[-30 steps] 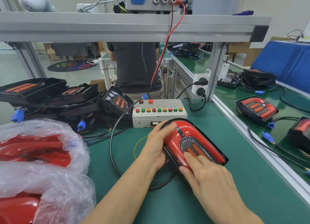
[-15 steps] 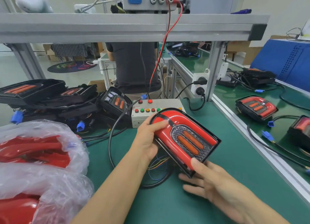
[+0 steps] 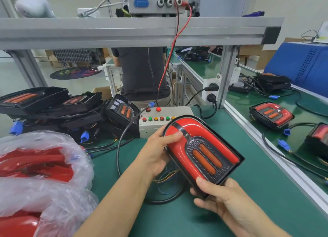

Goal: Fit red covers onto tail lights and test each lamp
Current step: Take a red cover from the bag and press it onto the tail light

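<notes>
Above the green bench [image 3: 239, 210], in front of the button box [image 3: 159, 123], left hand [image 3: 158, 153] and right hand [image 3: 218, 199] grip the tail light [image 3: 202, 153], its red cover [image 3: 179, 148] seemingly fitted, so testing likely comes next.

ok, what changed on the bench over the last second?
The tail light was lying on the green mat under both hands; it is now lifted and tilted up towards the camera. The left hand grips its rounded end, thumb on the red cover. The right hand moved from pressing the top to holding the near corner. The button box, bagged covers and stacked lamps stayed put.
</notes>
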